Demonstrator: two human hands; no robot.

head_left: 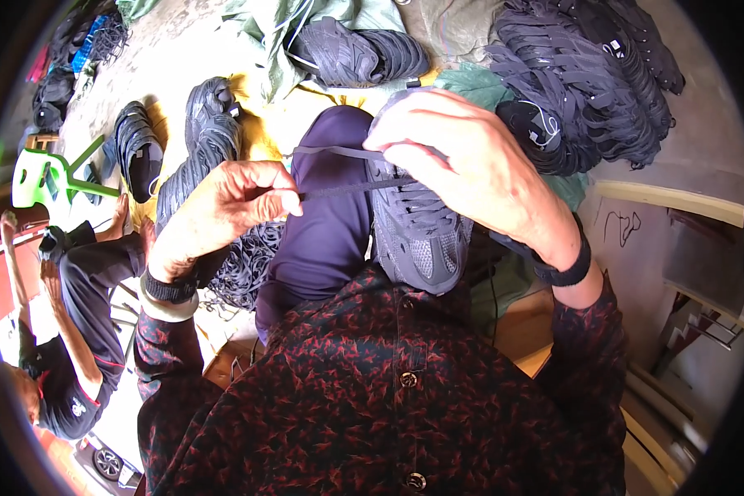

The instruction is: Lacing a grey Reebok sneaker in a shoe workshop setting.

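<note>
a dark shoe (pixel 422 248) is seen at the lap, toe toward the patterned shirt (pixel 331 405). its black lace (pixel 343 190) is pinched by the left hand (pixel 236 207) and clamped by the right hand (pixel 479 153), fingertips together. beyond, nested shoes (pixel 360 54) are laid near a yellow cloth (pixel 293 101).

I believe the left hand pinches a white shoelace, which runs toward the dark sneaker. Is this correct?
Not quite: the head view shows the shoelace is black, not white. The left hand does pinch it, and it runs toward the dark sneaker.
</note>
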